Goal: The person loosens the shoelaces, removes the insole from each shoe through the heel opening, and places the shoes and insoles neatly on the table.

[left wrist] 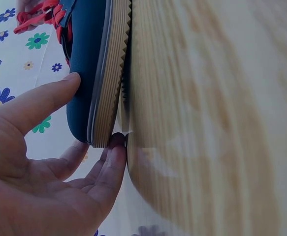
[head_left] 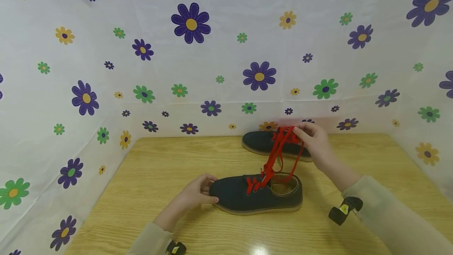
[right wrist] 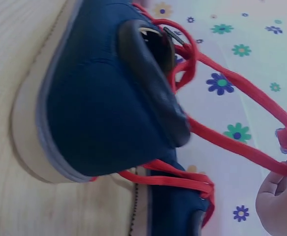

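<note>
"While the left hand point(head_left: 196, 193) grips the toe of the near shoe point(head_left: 233, 195), the right hand point(head_left: 316, 145) is up high, red laces point(head_left: 274, 154) pinched between thumb and fingers!"

"And where does that shoe sit on the table point(head_left: 170, 160)?"

"Just right of the middle, upright, sole down, toe to the left, opening to the right. Dark blue upper, pale sole, and the left wrist view gives us the ridges along its edge."

"Read me that left hand, would you?"

"Thumb laid against the upper, fingers curled about the front of the toe, one fingertip right by the edge of the sole. A proper hold!"

"Now the laces, they're the bright spot out there."

"Threaded at the front of the near shoe, then up they go, several strands together, slanting to the right hand. One strand droops from the fingers back down over the opening!"

"And behind all that?"

"Far shoe point(head_left: 257, 141)! Matching dark blue, red laces, toe to the left as well, close by the flowered cloth point(head_left: 226, 56). The right hand and the raised strands cover part of it from the head view."

"Arms?"

"Pale sleeves point(head_left: 396, 217) on both, with a dark device point(head_left: 341, 212) at each wrist."
</note>
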`<state>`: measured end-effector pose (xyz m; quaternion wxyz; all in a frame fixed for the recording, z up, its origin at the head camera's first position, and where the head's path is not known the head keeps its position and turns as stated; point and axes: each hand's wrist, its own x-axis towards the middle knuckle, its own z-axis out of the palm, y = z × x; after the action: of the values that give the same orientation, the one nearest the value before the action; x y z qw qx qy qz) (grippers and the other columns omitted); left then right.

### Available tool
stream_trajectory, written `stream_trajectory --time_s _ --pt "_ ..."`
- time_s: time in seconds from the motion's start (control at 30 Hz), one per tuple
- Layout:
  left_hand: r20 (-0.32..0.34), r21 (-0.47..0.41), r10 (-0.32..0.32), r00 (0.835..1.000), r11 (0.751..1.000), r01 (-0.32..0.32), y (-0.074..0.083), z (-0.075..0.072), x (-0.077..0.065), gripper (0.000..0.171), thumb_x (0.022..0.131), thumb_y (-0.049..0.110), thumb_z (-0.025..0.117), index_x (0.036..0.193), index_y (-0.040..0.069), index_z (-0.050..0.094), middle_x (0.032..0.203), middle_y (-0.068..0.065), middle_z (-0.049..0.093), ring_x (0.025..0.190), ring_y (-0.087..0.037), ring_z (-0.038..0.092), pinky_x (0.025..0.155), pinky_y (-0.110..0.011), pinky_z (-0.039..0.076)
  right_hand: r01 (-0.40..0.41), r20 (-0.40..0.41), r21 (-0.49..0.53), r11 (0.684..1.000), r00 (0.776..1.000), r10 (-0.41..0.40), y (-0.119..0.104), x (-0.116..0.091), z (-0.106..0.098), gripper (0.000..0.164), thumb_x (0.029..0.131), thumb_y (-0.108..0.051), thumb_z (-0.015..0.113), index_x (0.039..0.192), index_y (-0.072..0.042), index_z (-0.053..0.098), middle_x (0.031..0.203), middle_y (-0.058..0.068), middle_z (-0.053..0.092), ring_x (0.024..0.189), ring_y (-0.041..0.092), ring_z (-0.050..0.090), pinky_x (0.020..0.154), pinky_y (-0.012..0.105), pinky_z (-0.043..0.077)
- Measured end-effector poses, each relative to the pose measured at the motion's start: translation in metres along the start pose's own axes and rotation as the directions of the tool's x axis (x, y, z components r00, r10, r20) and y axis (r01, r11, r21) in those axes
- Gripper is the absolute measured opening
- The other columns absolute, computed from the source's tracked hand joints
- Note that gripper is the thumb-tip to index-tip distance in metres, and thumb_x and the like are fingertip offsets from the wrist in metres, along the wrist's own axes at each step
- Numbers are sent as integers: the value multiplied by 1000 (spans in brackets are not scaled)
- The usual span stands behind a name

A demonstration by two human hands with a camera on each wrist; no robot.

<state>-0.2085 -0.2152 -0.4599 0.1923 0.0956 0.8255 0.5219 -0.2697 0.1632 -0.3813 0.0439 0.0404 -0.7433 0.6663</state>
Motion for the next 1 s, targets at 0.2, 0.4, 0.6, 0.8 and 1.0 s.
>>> stream_trajectory --time_s 0.2,0.4,0.6,0.8,1.0 --pt "0 -2 -7 1000 1000 7 0 0 0 62 90 0 82 144 -3 52 141 -28 62 121 -35 69 103 -47 59 48 -30 -16 999 998 -48 -8 5 -9 11 109 -15 61 104 -17 71 85 -21 64 84 1 57 74 14 54" --pt "-2 1 -3 1000 1000 3 0 0 0 62 90 0 81 145 -3 52 141 -28 61 123 -36 68 104 -49 58 58 -74 91 994 996 -51 -18 9 -18 23 109 -13 59 97 -28 71 88 -18 67 84 1 59 74 13 56" --pt "-5 3 -3 1000 1000 3 1 1 0 61 90 0 81 144 -2 53 141 -28 62 122 -36 68 104 -49 58 85 -103 152 985 992 -70 -14 12 -28 22 110 -12 58 99 -26 71 92 -18 69 88 0 63 82 10 56" --pt "-5 -2 -7 1000 1000 7 2 1 -1 60 90 0 81 143 -3 53 141 -28 61 123 -37 68 104 -48 59 42 -88 108 993 996 -32 1 12 -32 23 109 -10 58 97 -25 71 88 -20 67 83 -2 61 80 10 55" --pt "-3 -7 -10 1000 1000 10 2 1 -1 61 90 0 81 144 -3 52 141 -28 61 122 -36 68 103 -48 59 -25 -35 21 999 999 26 15 10 -32 29 108 -11 60 90 -31 71 81 -23 65 80 -3 60 76 14 52"
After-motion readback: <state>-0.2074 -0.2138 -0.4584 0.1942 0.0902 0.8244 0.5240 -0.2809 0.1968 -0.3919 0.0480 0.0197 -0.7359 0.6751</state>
